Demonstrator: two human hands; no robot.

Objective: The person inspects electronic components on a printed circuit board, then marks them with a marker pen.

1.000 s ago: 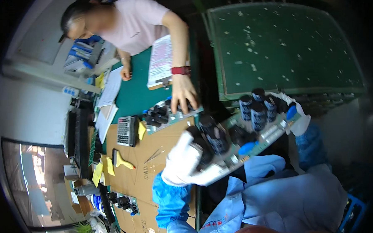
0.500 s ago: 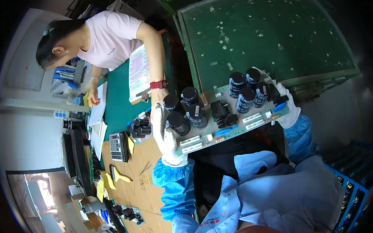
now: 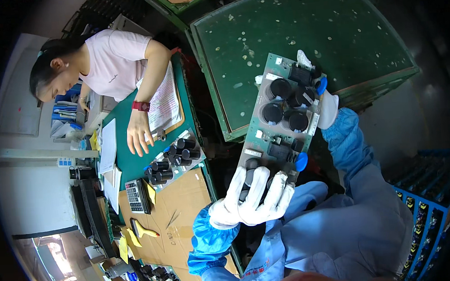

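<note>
A green circuit board point(image 3: 258, 128) with large black cylindrical capacitors is held in the air, slanting from near left to far right. My left hand point(image 3: 257, 197), in a white glove, lies over its near end, fingers curled round the capacitors there. At the far right edge my gloved right hand point(image 3: 328, 111) grips the board, fingertips showing beyond its far end; most of its fingers are hidden beneath. Blue disc-shaped parts point(image 3: 300, 161) stick out along the right edge. Blue sleeve covers point(image 3: 346, 135) are on both my forearms.
Left, a co-worker point(image 3: 113, 60) leans over a green table with a clipboard point(image 3: 164, 105). Another capacitor board point(image 3: 191, 167), a calculator point(image 3: 138, 196) and a yellow-handled brush point(image 3: 144, 228) lie nearby on table and cardboard point(image 3: 187, 202). A green-topped surface point(image 3: 301, 36) stands ahead, a blue rack point(image 3: 424, 207) at right.
The board has turned, its right end swinging away from me. My left hand has shifted from its left edge onto the capacitors. The co-worker's arm has drawn back from near the board.
</note>
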